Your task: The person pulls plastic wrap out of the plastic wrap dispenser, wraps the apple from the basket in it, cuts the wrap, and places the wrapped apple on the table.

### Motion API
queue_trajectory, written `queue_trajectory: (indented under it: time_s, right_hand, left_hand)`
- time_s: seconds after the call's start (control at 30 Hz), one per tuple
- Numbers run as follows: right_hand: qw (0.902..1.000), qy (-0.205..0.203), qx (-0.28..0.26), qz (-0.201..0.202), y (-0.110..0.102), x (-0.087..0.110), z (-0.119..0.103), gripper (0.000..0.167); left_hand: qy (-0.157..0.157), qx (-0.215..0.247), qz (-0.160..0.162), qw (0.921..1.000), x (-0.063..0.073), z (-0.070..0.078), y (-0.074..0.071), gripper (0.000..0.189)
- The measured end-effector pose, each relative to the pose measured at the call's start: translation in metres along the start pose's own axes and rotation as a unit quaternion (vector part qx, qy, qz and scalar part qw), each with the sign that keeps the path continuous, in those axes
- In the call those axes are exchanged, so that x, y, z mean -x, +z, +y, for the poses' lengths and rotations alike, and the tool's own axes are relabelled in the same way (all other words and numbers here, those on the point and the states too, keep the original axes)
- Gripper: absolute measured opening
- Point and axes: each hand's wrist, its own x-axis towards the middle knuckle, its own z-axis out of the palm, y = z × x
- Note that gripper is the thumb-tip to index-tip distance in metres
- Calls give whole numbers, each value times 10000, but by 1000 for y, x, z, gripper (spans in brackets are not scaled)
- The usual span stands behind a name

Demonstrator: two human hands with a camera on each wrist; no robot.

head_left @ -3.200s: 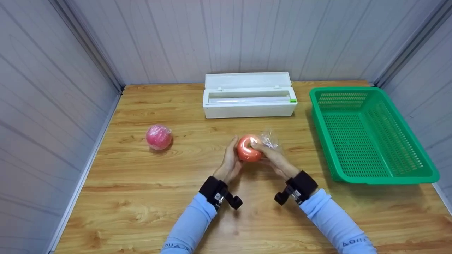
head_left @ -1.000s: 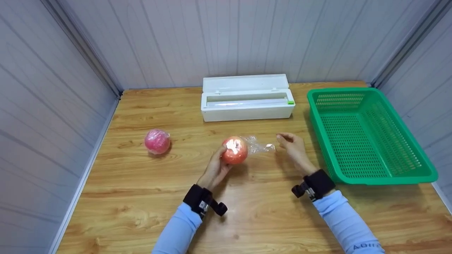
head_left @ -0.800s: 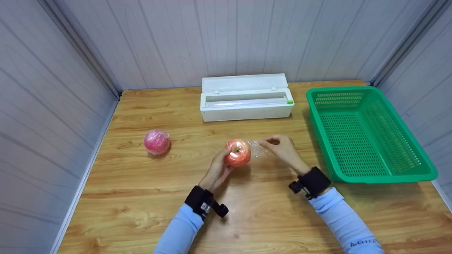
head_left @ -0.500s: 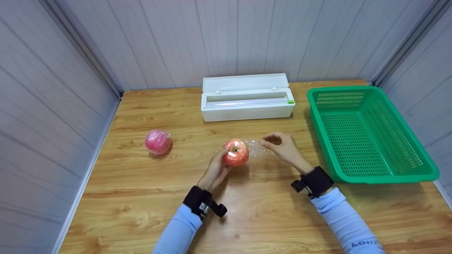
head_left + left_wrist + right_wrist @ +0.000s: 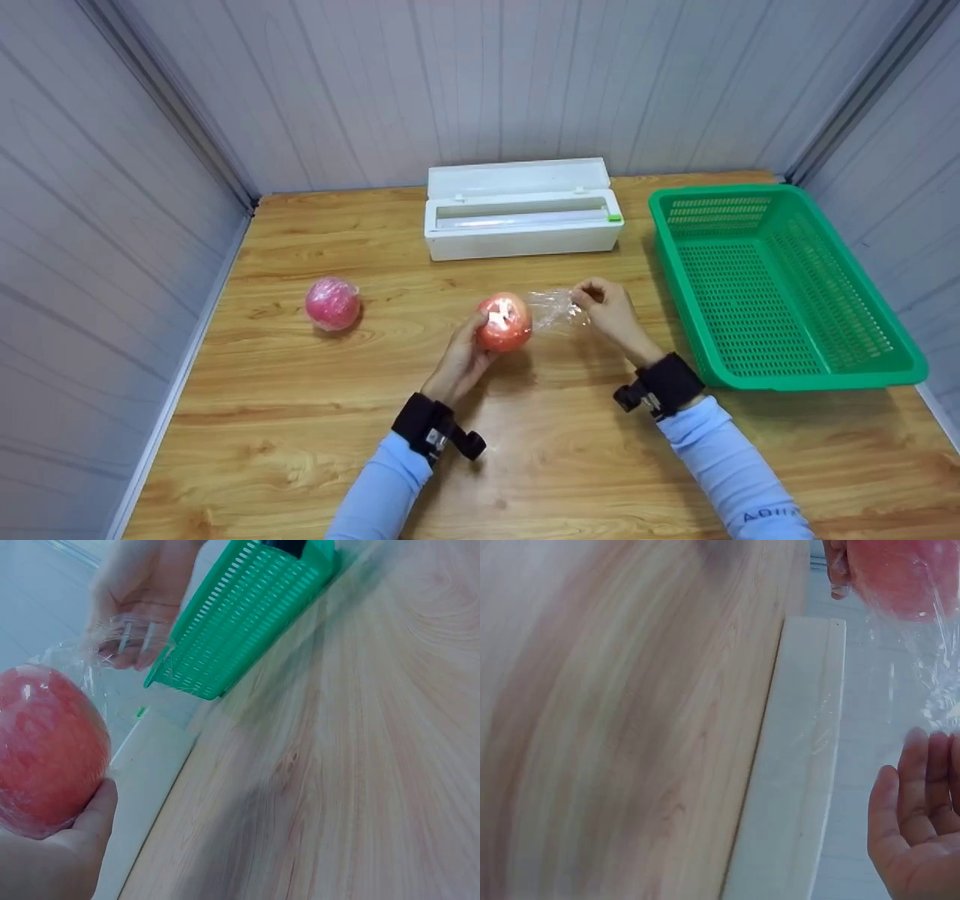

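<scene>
In the head view my left hand (image 5: 456, 366) grips a red apple (image 5: 505, 330) from its left side, thumb on top, held over the table. Clear cling film (image 5: 551, 309) covers the apple and trails off its right side in a loose, crinkled tail. At the far end of that tail my right hand (image 5: 613, 313) pinches the film between thumb and forefinger. The left wrist view shows the film stretched from the apple (image 5: 49, 754) across to the right hand's fingers (image 5: 124, 652).
A pink film-wrapped ball-shaped fruit (image 5: 333, 304) rests on the left of the wooden table (image 5: 300, 450). Behind the hands stands a white cling film box (image 5: 525, 244), lid up, roll inside. A green plastic basket (image 5: 679, 300) occupies the right side. Panelled walls enclose three sides.
Both hands were on the apple at first. The right hand then left it for the film's tail, and has lately drawn slightly right. The left hand keeps the apple, its top now tilted away.
</scene>
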Motion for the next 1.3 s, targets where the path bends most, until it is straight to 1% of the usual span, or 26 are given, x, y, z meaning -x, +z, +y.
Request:
queue_trajectory:
  time_s: [0.1, 0.17, 0.23, 0.3, 0.37, 0.4, 0.47, 0.53, 0.6, 0.63, 0.7, 0.77, 0.83, 0.9, 0.93, 0.97, 1.03, 1.1, 1.13, 1.17, 1.2, 1.3]
  right_hand:
    - [9972, 554, -480, 131, -1, -1, 5, 9]
    - [9914, 909, -920, 220, -1, -1, 8, 8]
    - [9833, 1167, -1350, 366, 0, -1, 11, 7]
    - [9764, 1281, -1671, 479, 0, 0, 12, 7]
    - [9728, 1250, -1855, 597, 2, 0, 14, 11]
    - [9727, 1216, -1869, 649, 2, 1, 15, 13]
    - [9771, 1130, -1679, 660, 3, 4, 16, 25]
    - [9832, 1076, -1334, 620, 3, 7, 17, 37]
    - [9903, 1039, -790, 471, 3, 10, 17, 51]
    - [9925, 1031, -525, 385, 3, 12, 17, 54]
    - [9946, 989, -229, 217, 2, 14, 15, 51]
    - [9949, 979, -213, 124, 2, 14, 12, 44]
    - [9926, 1018, -650, 101, 2, 14, 9, 33]
    - [9863, 986, -1303, 224, 2, 12, 8, 21]
    - [9816, 972, -1615, 321, 2, 11, 7, 16]
    - [9762, 816, -1977, 354, 3, 5, 19, 13]
    - [9609, 691, -2632, 521, 4, 4, 20, 9]
    - [9481, 622, -3061, 593, 3, 4, 21, 11]
    - [9430, 609, -3222, 572, 2, 4, 21, 12]
    - [9403, 626, -3305, 513, 1, 4, 21, 13]
    - [9400, 779, -3282, 515, -1, 10, 9, 17]
    - [9544, 971, -2817, 176, -5, 10, 9, 24]
  left_hand:
    - [68, 256, 90, 9996, 0, 0, 0, 55]
    - [110, 374, 138, 9991, 0, 0, 2, 55]
    - [132, 414, 137, 9990, 0, 0, 3, 56]
    - [150, 376, 101, 9991, 0, 0, 5, 58]
    - [177, 320, 85, 9993, -1, 0, 7, 57]
    - [199, 286, 86, 9994, -1, -1, 8, 57]
    - [274, 246, 96, 9993, -1, -1, 8, 55]
    - [339, 213, 135, 9991, -1, -1, 8, 53]
    - [400, 202, 185, 9988, 0, -1, 7, 54]
    - [424, 198, 228, 9986, 0, 0, 7, 54]
    - [466, 145, 296, 9984, 1, 0, 6, 54]
    - [513, 48, 336, 9981, 2, -1, 5, 52]
    - [545, -68, 381, 9978, 2, -2, 4, 48]
    - [555, -139, 375, 9977, 3, -3, 2, 44]
    - [538, -130, 386, 9977, 3, -4, 1, 44]
    - [524, -92, 404, 9978, 3, -4, 0, 44]
    - [524, 36, 409, 9978, 3, -4, -2, 46]
    - [530, 127, 373, 9978, 3, -4, -3, 49]
    - [542, 158, 357, 9978, 4, -3, -3, 50]
    - [553, 175, 316, 9978, 4, -2, -2, 51]
    - [559, 161, 260, 9980, 4, -2, -2, 52]
    - [535, -1, 158, 9984, 5, -2, -1, 54]
